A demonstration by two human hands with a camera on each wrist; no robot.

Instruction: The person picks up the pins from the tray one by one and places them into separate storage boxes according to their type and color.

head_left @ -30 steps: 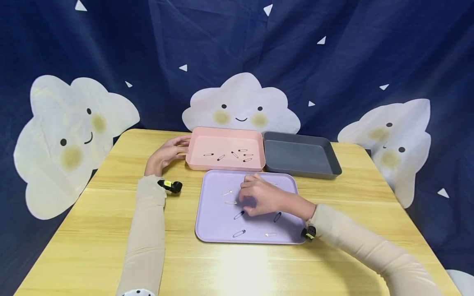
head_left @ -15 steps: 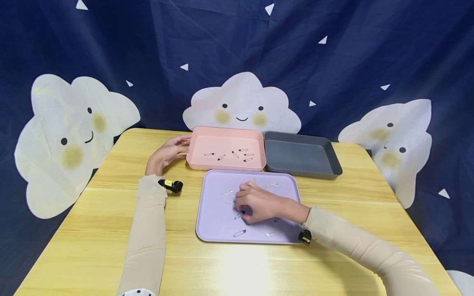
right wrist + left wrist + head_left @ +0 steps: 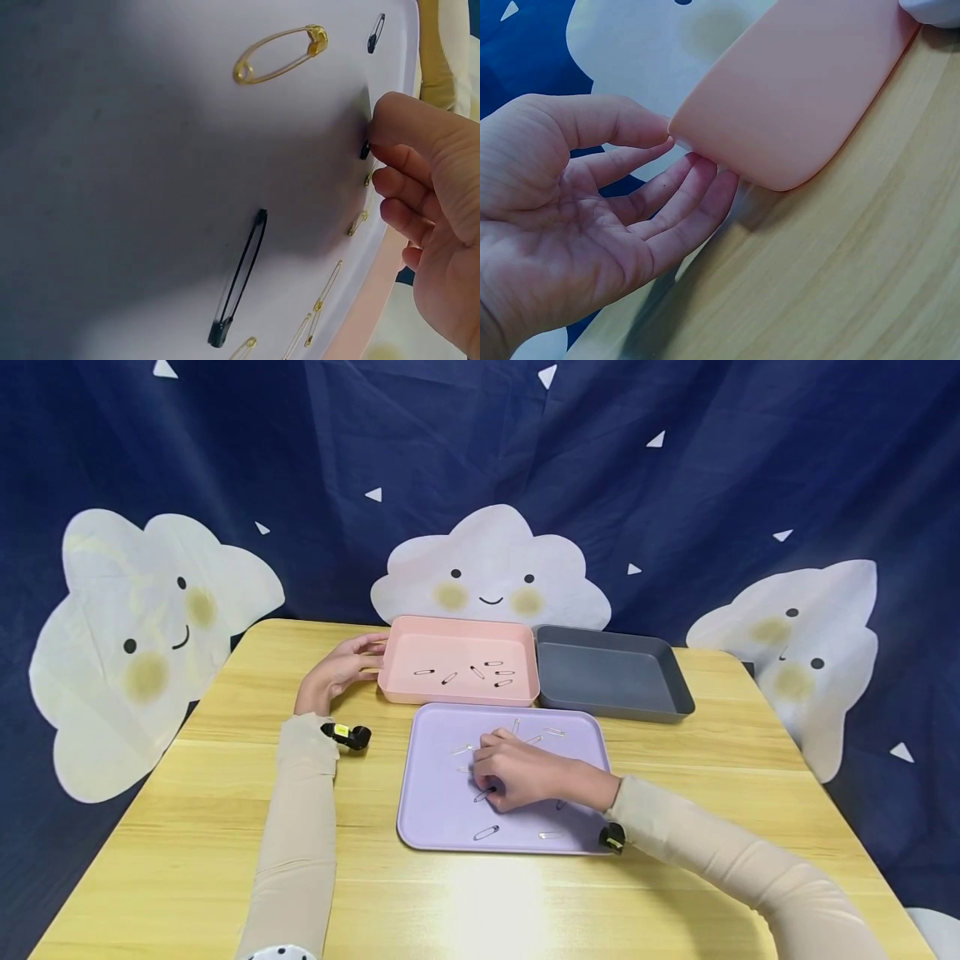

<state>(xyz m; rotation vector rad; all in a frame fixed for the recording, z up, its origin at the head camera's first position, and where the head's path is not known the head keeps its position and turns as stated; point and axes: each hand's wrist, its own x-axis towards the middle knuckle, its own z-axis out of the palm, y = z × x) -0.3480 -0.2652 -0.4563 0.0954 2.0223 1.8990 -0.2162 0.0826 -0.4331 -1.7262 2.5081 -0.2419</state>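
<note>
My left hand (image 3: 341, 668) rests its thumb and fingertips against the left end of the pink tray (image 3: 757, 105), the fingers loosely bent. Several black-headed safety pins lie in that tray. Over the lilac tray (image 3: 435, 827), my right hand (image 3: 517, 772) has its thumb and index finger pinched at the head of a black safety pin (image 3: 364, 151); the fingertips partly hide it. Gold safety pins lie just beyond those fingers, among them one (image 3: 461, 749) to the left. Another black safety pin (image 3: 486, 832) lies nearer the lilac tray's front edge.
A dark grey tray (image 3: 607, 672) stands right of the pink one, their sides nearly meeting. Both stand behind the lilac tray on the wooden table (image 3: 420, 910). A gold safety pin (image 3: 281, 56) and a black safety pin (image 3: 240, 281) lie under the right wrist. A blue curtain (image 3: 315, 460) hangs behind.
My right hand has lowered and shifted slightly left and toward me, its fingers closing at the black safety pin. Gold pins behind it have come into sight. The left hand stays put.
</note>
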